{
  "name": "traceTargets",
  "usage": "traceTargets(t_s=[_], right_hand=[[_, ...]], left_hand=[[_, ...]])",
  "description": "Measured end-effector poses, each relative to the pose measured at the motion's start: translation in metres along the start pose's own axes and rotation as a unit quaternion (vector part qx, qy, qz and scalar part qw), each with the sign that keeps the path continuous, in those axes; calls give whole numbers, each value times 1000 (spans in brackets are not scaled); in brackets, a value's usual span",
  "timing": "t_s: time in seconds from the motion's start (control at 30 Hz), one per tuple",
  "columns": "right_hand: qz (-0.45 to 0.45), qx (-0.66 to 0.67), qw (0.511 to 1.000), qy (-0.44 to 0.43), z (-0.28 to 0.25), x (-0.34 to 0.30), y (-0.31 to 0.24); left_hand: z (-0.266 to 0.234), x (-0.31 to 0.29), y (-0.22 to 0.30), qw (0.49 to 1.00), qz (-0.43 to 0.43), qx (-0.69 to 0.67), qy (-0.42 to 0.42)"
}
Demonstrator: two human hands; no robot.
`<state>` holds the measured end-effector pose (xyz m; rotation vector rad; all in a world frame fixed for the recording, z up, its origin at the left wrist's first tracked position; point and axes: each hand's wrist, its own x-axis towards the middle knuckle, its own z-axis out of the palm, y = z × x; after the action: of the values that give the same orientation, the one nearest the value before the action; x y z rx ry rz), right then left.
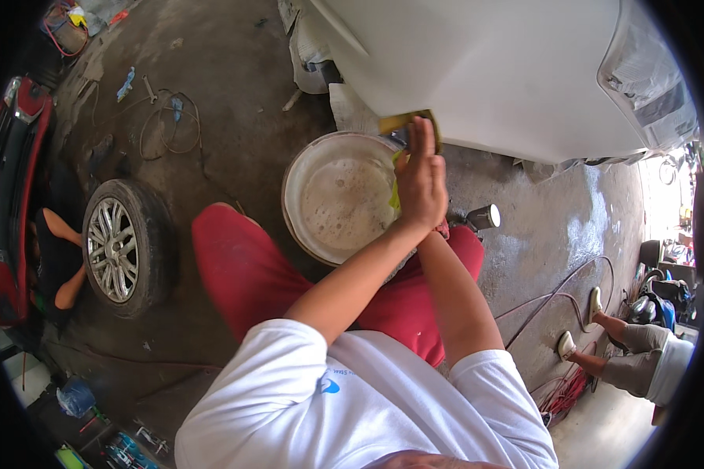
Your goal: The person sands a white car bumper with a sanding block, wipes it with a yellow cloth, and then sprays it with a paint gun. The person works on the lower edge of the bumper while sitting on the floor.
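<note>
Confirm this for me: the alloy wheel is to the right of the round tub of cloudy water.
Not right, the side is wrong: the head view shows the alloy wheel to the left of the round tub of cloudy water.

We see a plain white panel [477,70] across the upper right. Near the centre sits an off-white tub [291,207] of cloudy beige water [344,195] with paler froth; on its right, a mustard-yellow piece [397,123] and a lime-yellow patch [394,190]. Lower down, we have deep red trousers [238,246] and a white T-shirt [430,406] with a blue emblem [330,386]. At left, a black tyre [156,250] rings a silver, multi-spoked wheel [116,248].
</note>
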<state>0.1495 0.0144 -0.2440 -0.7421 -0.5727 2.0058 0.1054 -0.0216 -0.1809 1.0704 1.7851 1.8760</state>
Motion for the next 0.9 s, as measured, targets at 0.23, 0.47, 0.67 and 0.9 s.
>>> traceTargets(t_s=[0.23, 0.47, 0.67, 0.9], right_hand=[[-202, -771, 598, 85, -12, -7, 4], [-377, -728, 571, -33, 16, -44, -24], [-103, -559, 805, -168, 50, -69, -50], [58, -390, 903, -167, 63, -69, -59]], left_hand=[[-157, 25, -42, 773, -270, -570, 72], [-207, 4, -35, 696, -243, -672, -67], [-203, 7, -27, 704, -272, -636, -163], [-195, 6, -8, 793, -324, -479, -191]])
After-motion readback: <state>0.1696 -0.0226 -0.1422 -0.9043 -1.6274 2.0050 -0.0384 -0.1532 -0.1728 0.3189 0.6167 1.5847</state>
